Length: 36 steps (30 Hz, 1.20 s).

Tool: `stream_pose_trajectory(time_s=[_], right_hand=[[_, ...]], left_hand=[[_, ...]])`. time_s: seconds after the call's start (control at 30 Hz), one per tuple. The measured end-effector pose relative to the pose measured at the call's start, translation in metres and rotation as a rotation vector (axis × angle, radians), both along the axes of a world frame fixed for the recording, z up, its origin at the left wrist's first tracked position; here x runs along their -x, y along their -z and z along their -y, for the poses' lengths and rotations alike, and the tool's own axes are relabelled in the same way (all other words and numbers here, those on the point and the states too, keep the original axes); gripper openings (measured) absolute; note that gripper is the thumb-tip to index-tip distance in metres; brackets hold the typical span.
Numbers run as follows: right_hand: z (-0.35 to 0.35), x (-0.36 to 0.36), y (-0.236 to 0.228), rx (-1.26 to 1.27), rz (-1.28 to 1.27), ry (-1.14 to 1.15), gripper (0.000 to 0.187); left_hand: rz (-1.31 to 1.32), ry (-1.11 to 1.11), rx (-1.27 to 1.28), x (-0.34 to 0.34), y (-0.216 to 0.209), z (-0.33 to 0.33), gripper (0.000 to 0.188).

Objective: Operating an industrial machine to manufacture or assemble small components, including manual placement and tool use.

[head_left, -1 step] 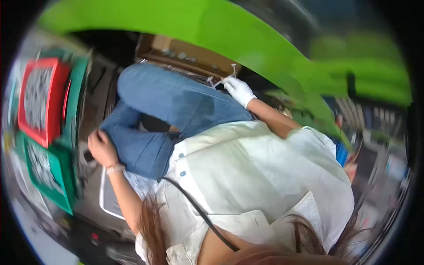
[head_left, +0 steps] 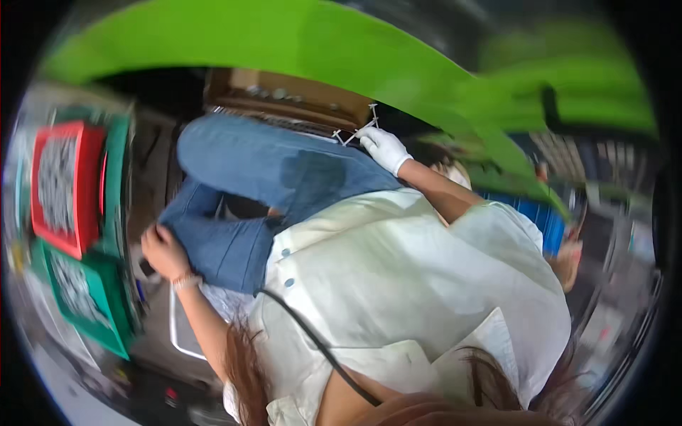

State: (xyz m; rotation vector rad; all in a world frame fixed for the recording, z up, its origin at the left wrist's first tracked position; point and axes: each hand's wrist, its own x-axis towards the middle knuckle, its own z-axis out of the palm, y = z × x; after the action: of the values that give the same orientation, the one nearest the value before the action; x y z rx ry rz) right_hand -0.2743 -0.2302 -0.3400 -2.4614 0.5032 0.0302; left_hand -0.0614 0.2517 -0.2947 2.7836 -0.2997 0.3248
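My right hand (head_left: pixel 386 150), in a white glove, is closed on a thin white branched plastic piece (head_left: pixel 347 137) beyond my right thigh. The piece's small forked ends stick out past the fingers. Just beyond it stands an open brown cardboard box (head_left: pixel 291 82) with small pale, shiny items inside. My bare left hand (head_left: pixel 163 253), with a bracelet at the wrist, rests against my left knee in blue jeans (head_left: pixel 220 245). Its fingers are loosely bent and apart, and nothing shows in them.
A bright green surface (head_left: pixel 249 35) arches across the far side. At the left stand a red crate (head_left: pixel 89 188) and a green crate (head_left: pixel 114 323), both with grey contents. A white-rimmed tray (head_left: pixel 174 319) lies beside my left forearm. A blue crate (head_left: pixel 533 216) and another person's hand (head_left: pixel 566 264) are at the right.
The view has shifted slightly, so the crates at left sit lower and more of the blue crate shows. Both hands keep nearly the same pose.
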Motion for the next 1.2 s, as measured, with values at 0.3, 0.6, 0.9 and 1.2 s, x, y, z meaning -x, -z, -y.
stream_pose_trajectory(time_s=[0.3, 0.6, 0.9, 1.2], right_hand=[[0.016, 0.309, -0.044, -0.026, -0.276, 0.469, 0.025], [0.034, 0.114, -0.088, 0.258, -0.312, 0.126, 0.030], [-0.265, -0.147, -0.161, -0.052, 0.388, -0.707, 0.033], [-0.140, -0.172, -0.124, -0.398, -0.088, -0.437, 0.029]], left_hand=[[0.023, 0.091, -0.134, -0.010, 0.031, -0.032, 0.030], [-0.055, 0.157, 0.036, -0.002, 0.000, -0.002, 0.032], [-0.314, -0.290, -0.042, -0.009, -0.017, 0.082, 0.020], [-0.454, -0.153, 0.210, 0.007, -0.054, 0.103, 0.022]])
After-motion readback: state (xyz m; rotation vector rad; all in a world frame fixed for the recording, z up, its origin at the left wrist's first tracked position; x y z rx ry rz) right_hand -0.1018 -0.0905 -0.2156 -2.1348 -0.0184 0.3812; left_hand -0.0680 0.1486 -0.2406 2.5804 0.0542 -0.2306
